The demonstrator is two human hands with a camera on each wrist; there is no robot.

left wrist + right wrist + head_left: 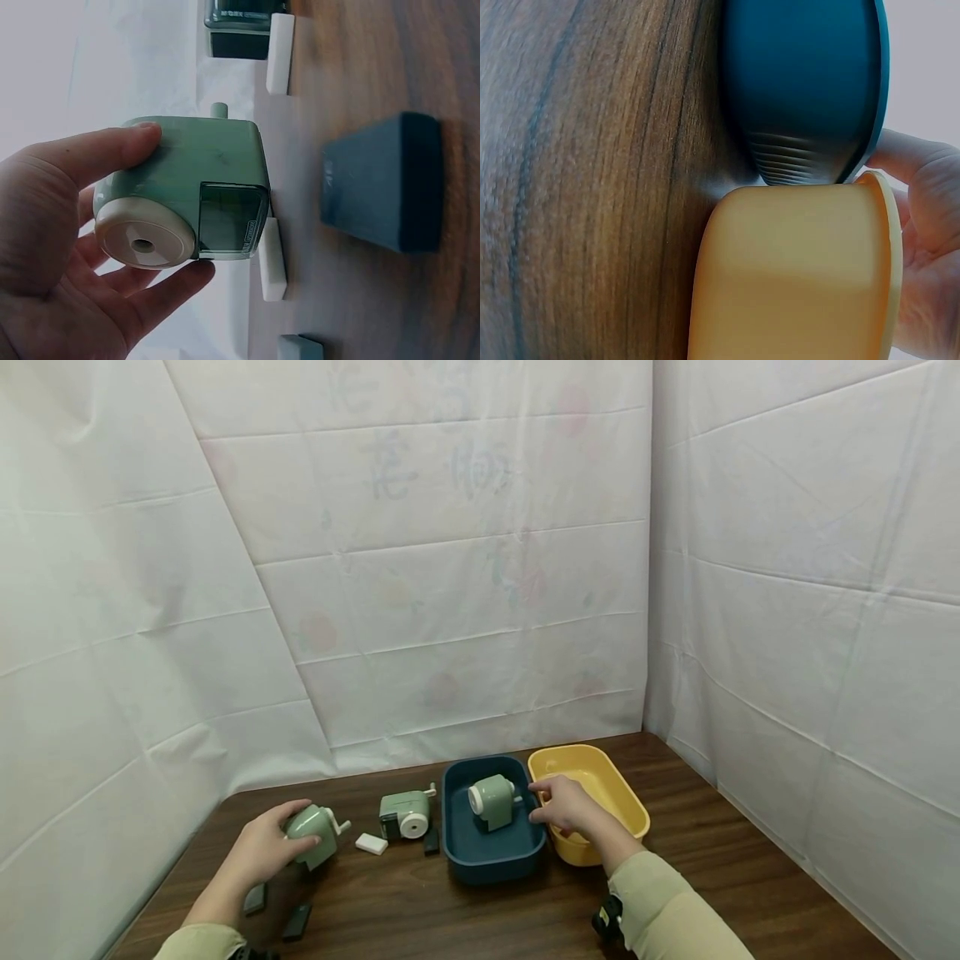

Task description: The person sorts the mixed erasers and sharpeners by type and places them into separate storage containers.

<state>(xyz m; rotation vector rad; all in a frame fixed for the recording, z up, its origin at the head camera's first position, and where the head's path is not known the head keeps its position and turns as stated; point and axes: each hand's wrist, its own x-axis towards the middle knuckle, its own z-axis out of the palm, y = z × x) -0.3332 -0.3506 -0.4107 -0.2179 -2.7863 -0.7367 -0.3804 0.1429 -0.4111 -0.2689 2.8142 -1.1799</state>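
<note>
My left hand grips a green crank pencil sharpener, thumb on one side and fingers on the other. In the left wrist view, this sharpener's round cream face and dark clear shavings drawer show, held over the table. My right hand reaches over the yellow tub, its thumb and index fingertips at the near rim of the dark blue tub. Inside the blue tub sits another green sharpener, its crank pointing toward those fingertips. The right wrist view shows the right hand partly hidden behind both tubs.
A third green sharpener stands left of the blue tub. Around it lie a white eraser and a small dark block. Two more dark blocks lie near my left forearm. White sheeting hangs behind the wooden table.
</note>
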